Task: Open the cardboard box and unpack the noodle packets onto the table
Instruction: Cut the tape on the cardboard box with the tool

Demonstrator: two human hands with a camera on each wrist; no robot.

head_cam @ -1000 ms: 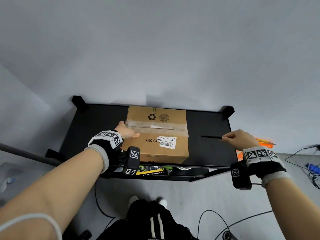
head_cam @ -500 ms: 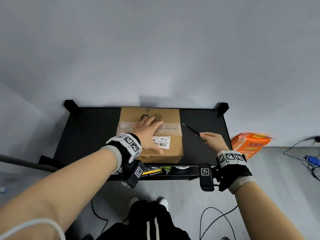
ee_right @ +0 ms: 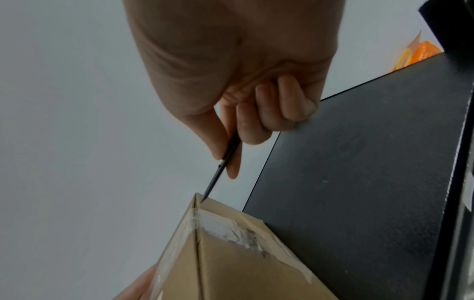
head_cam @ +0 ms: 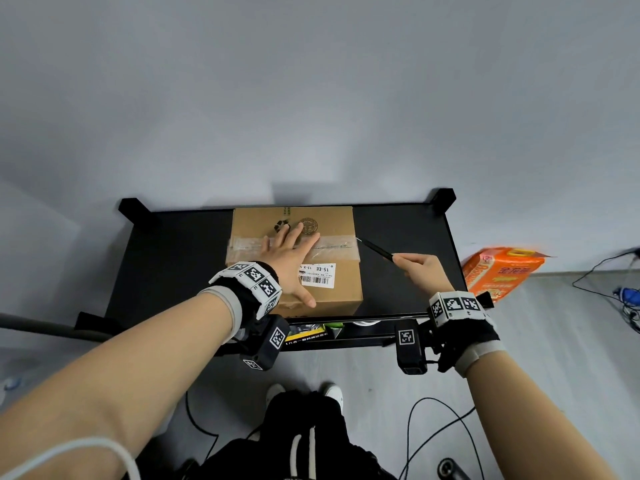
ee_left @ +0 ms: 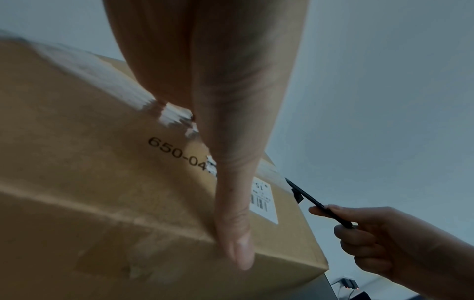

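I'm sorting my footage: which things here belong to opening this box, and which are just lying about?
Job: cardboard box, its clear tape, black pointed tool, right hand holding it, left hand flat on top.
Lying about: orange packet, floor cables.

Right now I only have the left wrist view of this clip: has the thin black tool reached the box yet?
Observer: Yes. In the right wrist view the black tool has its tip at the top end of the cardboard box, right at the flap seam.
Reviewer: Is the tape cut?
Observer: The head view shows the clear tape unbroken across the top.
Reviewer: And the left hand?
Observer: The left hand lies flat over the tape, fingers spread.
Reviewer: Any packets out?
Observer: None on the black table; an orange package lies on the floor.
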